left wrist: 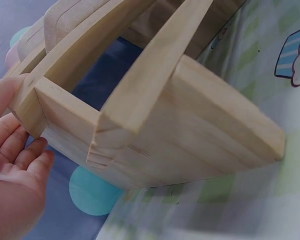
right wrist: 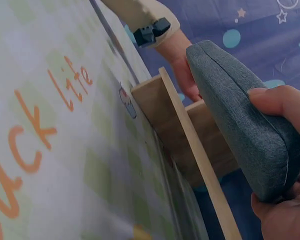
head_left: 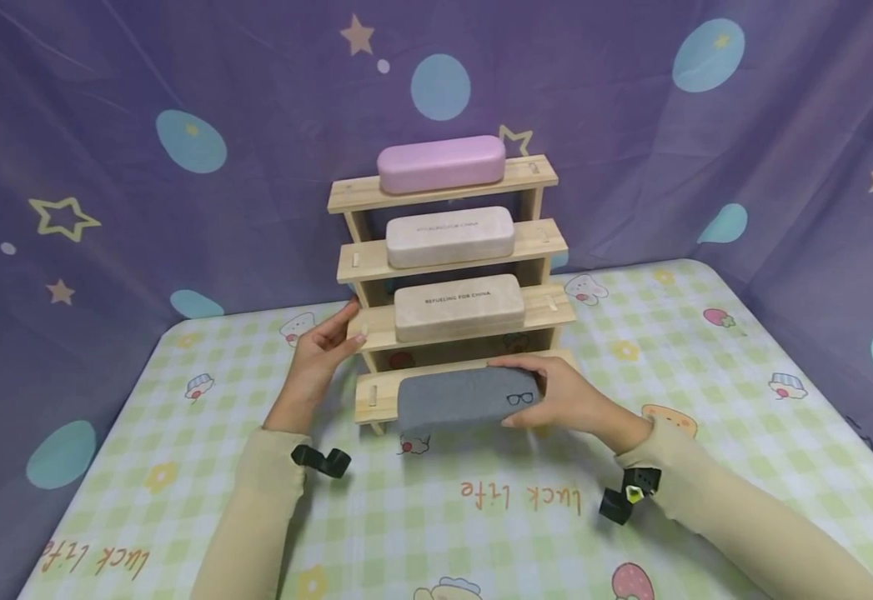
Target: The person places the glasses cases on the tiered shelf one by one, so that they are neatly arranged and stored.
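Observation:
A wooden step shelf with several tiers stands on the table. My left hand holds the left end of the tier second from the bottom, thumb over the board and fingers at its edge. With my right hand I grip the right end of a grey-blue glasses case between thumb and fingers. The case, printed with small black glasses, overlaps the lowest tier in the head view. In the right wrist view its denim-like side faces the camera, tilted beside the bottom board.
Above it, a cream case with black lettering, another pale case and a pink case sit one per tier. A green-checked cloth covers the table. Behind hangs a purple curtain with stars and balloons.

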`<state>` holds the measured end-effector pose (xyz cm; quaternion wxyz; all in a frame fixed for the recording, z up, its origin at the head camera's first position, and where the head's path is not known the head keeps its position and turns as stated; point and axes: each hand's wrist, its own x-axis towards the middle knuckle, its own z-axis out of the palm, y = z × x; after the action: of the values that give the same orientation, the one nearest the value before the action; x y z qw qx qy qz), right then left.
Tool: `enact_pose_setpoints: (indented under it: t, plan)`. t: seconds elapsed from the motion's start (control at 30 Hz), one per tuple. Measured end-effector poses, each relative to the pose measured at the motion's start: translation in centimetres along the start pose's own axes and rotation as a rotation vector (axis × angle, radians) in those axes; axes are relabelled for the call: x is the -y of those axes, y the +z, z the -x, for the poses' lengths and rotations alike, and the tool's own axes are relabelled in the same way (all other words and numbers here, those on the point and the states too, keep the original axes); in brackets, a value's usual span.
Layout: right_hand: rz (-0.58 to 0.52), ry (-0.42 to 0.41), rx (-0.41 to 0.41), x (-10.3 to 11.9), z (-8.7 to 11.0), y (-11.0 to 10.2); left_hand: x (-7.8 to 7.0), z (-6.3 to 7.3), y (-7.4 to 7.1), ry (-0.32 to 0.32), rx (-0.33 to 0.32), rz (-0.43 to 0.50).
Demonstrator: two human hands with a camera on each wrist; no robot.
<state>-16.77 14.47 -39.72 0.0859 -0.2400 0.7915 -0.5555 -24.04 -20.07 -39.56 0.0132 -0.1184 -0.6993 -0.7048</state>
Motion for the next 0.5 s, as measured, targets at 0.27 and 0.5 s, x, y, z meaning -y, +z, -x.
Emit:
enact_pose_setpoints:
  t: [0.27, 0.5]
  plan:
    - [-0.024, 0.028, -0.008, -0.6, -0.6, -0.4, -0.1, 0.1, 0.0, -0.004, -0.007, -0.001]
    - [-0.039, 0.070, -0.008, -1.0, -1.2, -0.5, 0.0, 0.0, -0.1, -0.006, -0.001, 0.000]
